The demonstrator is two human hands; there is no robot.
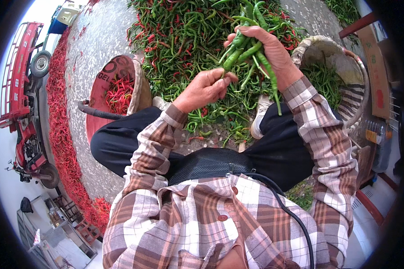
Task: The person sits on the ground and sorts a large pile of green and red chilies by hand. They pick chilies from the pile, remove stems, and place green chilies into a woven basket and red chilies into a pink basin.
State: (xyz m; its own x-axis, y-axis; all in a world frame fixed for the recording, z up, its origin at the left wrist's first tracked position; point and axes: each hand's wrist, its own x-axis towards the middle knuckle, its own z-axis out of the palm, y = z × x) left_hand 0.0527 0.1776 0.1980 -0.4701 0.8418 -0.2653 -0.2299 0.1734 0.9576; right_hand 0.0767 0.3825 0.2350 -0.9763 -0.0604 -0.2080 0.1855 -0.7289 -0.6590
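Note:
A bunch of green chili peppers (250,47) is clasped in my right hand (269,47), several of them hanging out below the fingers. The fingers of my left hand (208,87) pinch the stem end of one green pepper at the bunch's lower left. Beneath and beyond both hands spreads a heap of green and red chili peppers (181,40) on the floor. Left of my knees stands a basket with a reddish lining (97,89), holding red chili peppers (120,95). To the right, a striped, lined basket (353,97) holds green chili peppers (323,82).
My shoes (261,114) touch the heap's near edge. A long band of red chili peppers (59,127) lies at the left, beside a red cargo tricycle (20,77). A cardboard box (373,74) and a plastic bottle (382,151) stand at the right. A black cable crosses my shirt.

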